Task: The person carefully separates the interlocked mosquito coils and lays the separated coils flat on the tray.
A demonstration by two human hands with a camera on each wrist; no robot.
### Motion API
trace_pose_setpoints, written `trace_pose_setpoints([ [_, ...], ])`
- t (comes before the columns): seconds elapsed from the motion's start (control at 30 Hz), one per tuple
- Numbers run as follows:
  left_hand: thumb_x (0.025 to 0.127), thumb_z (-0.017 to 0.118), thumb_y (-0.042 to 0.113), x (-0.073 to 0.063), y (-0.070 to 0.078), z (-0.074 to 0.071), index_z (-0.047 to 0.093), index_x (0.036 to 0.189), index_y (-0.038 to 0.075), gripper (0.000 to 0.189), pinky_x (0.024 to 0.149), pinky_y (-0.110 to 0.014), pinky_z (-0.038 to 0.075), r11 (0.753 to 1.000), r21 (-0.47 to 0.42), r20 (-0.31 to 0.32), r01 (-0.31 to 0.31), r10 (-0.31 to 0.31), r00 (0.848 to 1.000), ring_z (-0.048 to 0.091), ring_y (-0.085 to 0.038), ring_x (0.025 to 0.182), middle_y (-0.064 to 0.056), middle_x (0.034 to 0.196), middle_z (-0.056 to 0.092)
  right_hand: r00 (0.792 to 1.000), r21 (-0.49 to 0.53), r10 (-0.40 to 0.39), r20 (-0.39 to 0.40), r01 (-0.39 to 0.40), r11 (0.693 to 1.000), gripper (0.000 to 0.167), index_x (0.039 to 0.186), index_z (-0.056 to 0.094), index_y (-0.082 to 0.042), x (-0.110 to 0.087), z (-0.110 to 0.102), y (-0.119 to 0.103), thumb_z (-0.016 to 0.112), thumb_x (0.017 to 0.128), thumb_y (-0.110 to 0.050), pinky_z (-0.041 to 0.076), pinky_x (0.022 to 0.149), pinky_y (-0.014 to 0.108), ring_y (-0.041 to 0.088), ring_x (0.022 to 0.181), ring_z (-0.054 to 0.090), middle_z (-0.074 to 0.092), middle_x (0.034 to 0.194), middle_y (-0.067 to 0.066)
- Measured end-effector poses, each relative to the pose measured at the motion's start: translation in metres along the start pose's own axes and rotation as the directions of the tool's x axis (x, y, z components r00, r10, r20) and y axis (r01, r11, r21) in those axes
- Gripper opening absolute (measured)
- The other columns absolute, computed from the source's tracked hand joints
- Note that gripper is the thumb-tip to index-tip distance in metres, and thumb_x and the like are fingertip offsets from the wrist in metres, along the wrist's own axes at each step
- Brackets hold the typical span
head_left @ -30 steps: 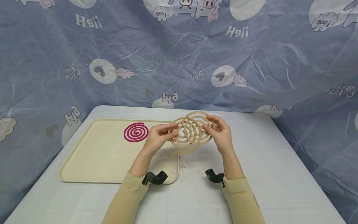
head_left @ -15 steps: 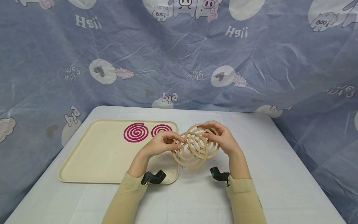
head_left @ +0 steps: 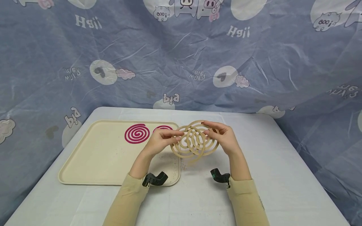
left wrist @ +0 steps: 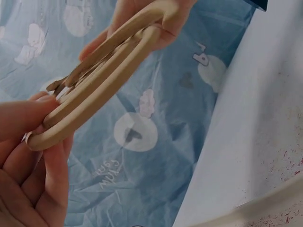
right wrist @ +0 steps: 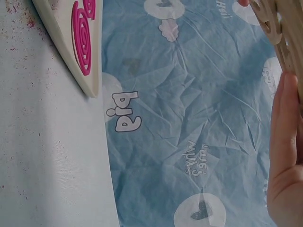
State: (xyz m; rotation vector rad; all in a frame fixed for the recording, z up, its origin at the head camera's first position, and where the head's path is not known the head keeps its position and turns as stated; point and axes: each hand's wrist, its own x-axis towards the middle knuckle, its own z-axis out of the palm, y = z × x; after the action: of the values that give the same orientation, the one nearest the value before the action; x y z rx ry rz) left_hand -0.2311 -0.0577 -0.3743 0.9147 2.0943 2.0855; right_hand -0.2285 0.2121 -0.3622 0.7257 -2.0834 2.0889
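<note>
My left hand (head_left: 158, 141) pinches the left edge of a pair of tan mosquito coils (left wrist: 109, 82), its thumb on the near side and fingers behind. My right hand (head_left: 225, 138) grips the same pair at its right side. The two coils overlap, offset from each other, and are held up above the tray's right edge and the table. In the left wrist view they appear nearly edge-on, one layer behind another. A magenta coil (head_left: 137, 134) lies flat on the cream tray (head_left: 93, 160). Beside it, a second magenta coil (head_left: 162, 127) is mostly hidden behind my left hand.
The tray takes up the left half of the white table (head_left: 268, 163). Fine reddish-brown crumbs are scattered near its right end and on the cloth beside it. A blue printed curtain (head_left: 181, 53) hangs behind the table.
Both hands have dipped toward me with the tan coils, then risen part of the way back. The left fingers loosened and pinch the rim again. The second magenta coil has come partly into view.
</note>
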Motion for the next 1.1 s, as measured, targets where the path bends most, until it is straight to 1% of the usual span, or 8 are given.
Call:
trace_pose_setpoints([
  [0.13, 0.083, 0.069, 0.002, 0.000, 0.000, -0.001, 0.067, 0.107, -0.006, 0.026, 0.063, -0.019, 0.051, 0.999, -0.050, -0.137, 0.021, -0.028, 0.990, 0.061, -0.007, 0.073, -0.014, 0.102, 0.069, 0.996, 0.072, -0.031, -0.087, 0.037, 0.997, 0.037, 0.120, 0.062, 0.002, 0.001, 0.000, 0.000, 0.062, 0.084, 0.009, 0.054, 0.064, 0.024, 0.017, 0.088, 0.064, 0.064, 0.117, 0.003],
  [0.3, 0.085, 0.068, 0.005, 0.000, 0.001, -0.002, 0.065, 0.112, -0.006, 0.029, 0.062, -0.020, 0.052, 0.996, -0.086, -0.195, 0.008, -0.025, 0.980, 0.061, -0.008, 0.074, -0.011, 0.109, 0.068, 1.000, 0.124, -0.025, -0.006, 0.026, 0.992, 0.043, 0.125, 0.058, -0.002, 0.001, -0.003, 0.000, 0.061, 0.084, 0.011, 0.055, 0.067, 0.025, 0.016, 0.094, 0.064, 0.062, 0.121, 0.004],
  [0.37, 0.086, 0.067, 0.004, -0.001, 0.001, -0.004, 0.065, 0.113, -0.007, 0.029, 0.061, -0.019, 0.052, 0.997, -0.076, -0.165, -0.006, -0.007, 0.986, 0.060, -0.007, 0.073, -0.008, 0.108, 0.068, 0.998, 0.108, -0.010, 0.060, 0.003, 0.994, 0.045, 0.127, 0.056, -0.004, 0.000, -0.005, 0.000, 0.061, 0.085, 0.010, 0.055, 0.068, 0.027, 0.016, 0.100, 0.062, 0.061, 0.120, 0.005],
  [0.47, 0.085, 0.066, -0.001, -0.003, 0.002, -0.010, 0.064, 0.111, -0.008, 0.027, 0.057, -0.018, 0.047, 0.999, -0.020, -0.044, -0.042, 0.041, 0.998, 0.052, -0.008, 0.067, -0.006, 0.100, 0.068, 0.986, 0.045, 0.020, 0.166, -0.027, 0.999, 0.044, 0.129, 0.054, -0.002, -0.002, -0.007, -0.001, 0.060, 0.086, 0.008, 0.055, 0.067, 0.030, 0.017, 0.105, 0.060, 0.059, 0.122, 0.004],
  [0.6, 0.085, 0.064, -0.003, -0.005, 0.003, -0.015, 0.065, 0.109, -0.008, 0.024, 0.051, -0.021, 0.043, 0.998, 0.033, 0.145, -0.056, 0.051, 0.988, 0.050, -0.010, 0.060, -0.007, 0.082, 0.064, 0.955, -0.038, 0.065, 0.290, -0.056, 0.998, 0.041, 0.129, 0.050, 0.005, -0.003, -0.008, -0.003, 0.059, 0.089, 0.002, 0.055, 0.064, 0.032, 0.016, 0.101, 0.060, 0.057, 0.124, 0.002],
  [0.73, 0.087, 0.062, -0.004, -0.005, 0.003, -0.014, 0.065, 0.109, -0.009, 0.023, 0.048, -0.021, 0.046, 0.999, 0.040, 0.186, -0.023, 0.015, 0.982, 0.058, -0.012, 0.057, -0.012, 0.070, 0.063, 0.940, -0.081, 0.095, 0.329, -0.072, 0.994, 0.040, 0.128, 0.047, 0.010, -0.002, -0.005, -0.003, 0.058, 0.091, -0.002, 0.054, 0.062, 0.033, 0.018, 0.100, 0.060, 0.061, 0.120, 0.008],
  [0.93, 0.086, 0.059, -0.010, -0.002, -0.001, -0.010, 0.062, 0.110, -0.014, 0.025, 0.052, -0.021, 0.049, 0.998, 0.010, 0.076, -0.062, 0.061, 0.995, 0.058, -0.012, 0.059, -0.031, 0.086, 0.062, 0.976, -0.121, 0.069, 0.208, -0.044, 0.992, 0.038, 0.126, 0.054, 0.005, 0.000, -0.002, 0.000, 0.060, 0.090, -0.001, 0.053, 0.060, 0.028, 0.019, 0.087, 0.064, 0.066, 0.113, 0.007],
  [1.1, 0.086, 0.063, -0.004, -0.002, -0.001, -0.008, 0.064, 0.113, -0.009, 0.027, 0.051, -0.020, 0.049, 0.996, -0.036, -0.112, -0.079, 0.075, 0.991, 0.058, -0.011, 0.059, -0.027, 0.092, 0.065, 0.999, -0.055, -0.013, 0.035, 0.015, 0.998, 0.036, 0.124, 0.058, 0.001, 0.003, 0.002, 0.002, 0.061, 0.089, 0.002, 0.053, 0.058, 0.024, 0.013, 0.085, 0.066, 0.068, 0.109, -0.001],
])
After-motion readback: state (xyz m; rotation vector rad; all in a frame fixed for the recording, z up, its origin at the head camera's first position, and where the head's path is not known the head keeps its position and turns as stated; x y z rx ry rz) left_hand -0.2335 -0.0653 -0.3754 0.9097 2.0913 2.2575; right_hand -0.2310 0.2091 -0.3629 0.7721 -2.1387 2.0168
